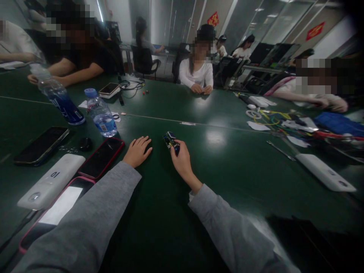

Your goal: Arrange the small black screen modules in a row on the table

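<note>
My left hand lies palm down on the dark green table, fingers spread, with nothing in it. Between the thumb and fingers of my right hand is a small electronic circuit board, tilted just above or against the tabletop. Several small parts show on the board, one with a silvery face; my fingers cover its near end. A phone with a red edge rests just left of my left hand. Behind it stands a water bottle with a blue cap.
At the left are a white power-bank-like device, a black phone, a pink-cased phone and a blue-labelled bottle. To the right lie tangled cables, a thin metal tool and another white device. People sit across the table.
</note>
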